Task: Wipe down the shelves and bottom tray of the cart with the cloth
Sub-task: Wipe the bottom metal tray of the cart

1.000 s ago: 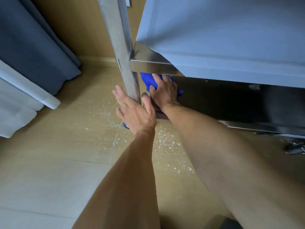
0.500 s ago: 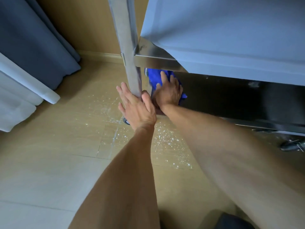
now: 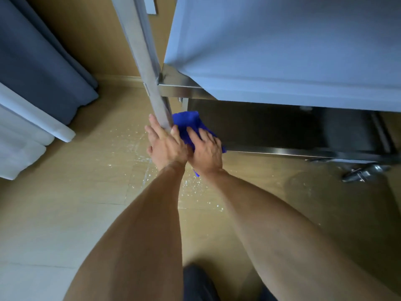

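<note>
Cloth [image 3: 187, 124] flattened under spread right hand [image 3: 206, 151] scrubs tray [image 3: 282, 152] corner; spread left hand [image 3: 166, 146] braces post [image 3: 149, 79]

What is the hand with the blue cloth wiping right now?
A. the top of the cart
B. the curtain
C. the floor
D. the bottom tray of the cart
D: the right hand presses the blue cloth flat on the corner of the cart's dark bottom tray, under the upper shelf, while the left hand rests against the cart's metal post.
</note>
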Available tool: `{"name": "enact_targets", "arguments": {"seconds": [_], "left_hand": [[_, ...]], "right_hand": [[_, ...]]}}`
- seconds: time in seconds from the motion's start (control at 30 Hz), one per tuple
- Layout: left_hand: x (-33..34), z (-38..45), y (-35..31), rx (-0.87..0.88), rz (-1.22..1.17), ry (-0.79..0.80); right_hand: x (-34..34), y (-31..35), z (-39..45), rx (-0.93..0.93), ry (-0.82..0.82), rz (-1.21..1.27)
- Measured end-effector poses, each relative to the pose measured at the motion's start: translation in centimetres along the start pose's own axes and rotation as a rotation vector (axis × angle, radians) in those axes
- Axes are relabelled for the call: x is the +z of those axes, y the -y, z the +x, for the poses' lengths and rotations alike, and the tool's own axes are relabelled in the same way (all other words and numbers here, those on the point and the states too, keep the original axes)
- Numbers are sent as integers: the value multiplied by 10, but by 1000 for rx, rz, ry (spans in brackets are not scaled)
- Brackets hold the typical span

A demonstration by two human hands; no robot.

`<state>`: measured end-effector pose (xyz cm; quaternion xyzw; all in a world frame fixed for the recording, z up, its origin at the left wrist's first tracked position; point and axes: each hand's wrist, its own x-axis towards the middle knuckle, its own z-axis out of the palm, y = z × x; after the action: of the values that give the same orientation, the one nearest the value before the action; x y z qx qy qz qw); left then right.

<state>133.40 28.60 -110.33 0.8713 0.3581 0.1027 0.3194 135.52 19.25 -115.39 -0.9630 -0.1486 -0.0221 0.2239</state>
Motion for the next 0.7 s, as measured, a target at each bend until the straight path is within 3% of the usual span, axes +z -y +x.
{"name": "enact_targets", "arguments": {"seconds": [0.17,0.37,0.47,0.57,0.7], "left_hand": [[-11,-23,-21,-201,67,53],[-19,-33,-29,-89,-18,-21],[-15,-26,-19,-53,-69,-80],[-7,-18,-10,-68,-98,-93],[-9,-11,4,59,-91,-105]], "right_hand": [[-32,-55,-19,162,-16,-138],[-90,-191,-35,559,-190,-157],[-107,-211,-34,739,-224,-163],[-95,-185,-19,717,-160,-177],[-62,-129,32,520,-16,-152]]}}
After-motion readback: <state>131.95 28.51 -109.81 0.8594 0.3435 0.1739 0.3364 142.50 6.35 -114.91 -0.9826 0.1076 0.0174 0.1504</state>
